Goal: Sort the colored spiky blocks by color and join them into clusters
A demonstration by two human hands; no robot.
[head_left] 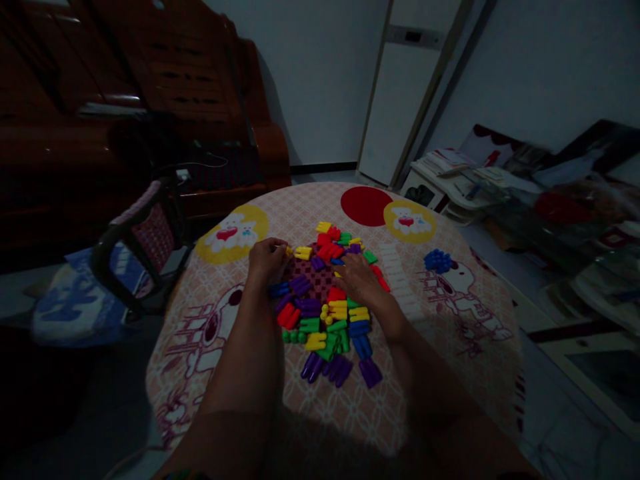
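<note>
Coloured plastic building blocks, among them a purple block (pixel 370 373), a red block (pixel 289 316) and a green block (pixel 336 345), lie in a loose pile mid-table. My left hand (pixel 267 259) is at the pile's left edge, thumb and fingers pinched on a small yellow block (pixel 289 251). Just right of it lies another yellow block (pixel 303 253). Over the right part of the pile, my right hand (pixel 356 277) reaches with its fingers apart, touching blocks near a blue block (pixel 338 261). Its fingertips are partly hard to make out.
A patterned cloth covers the round table (pixel 350 420). A cluster of blue blocks (pixel 438 261) sits on the right side. A small chair (pixel 150 233) stands at the left, before a wooden sofa (pixel 200 87). Cluttered shelves (pixel 450 173) stand at the right.
</note>
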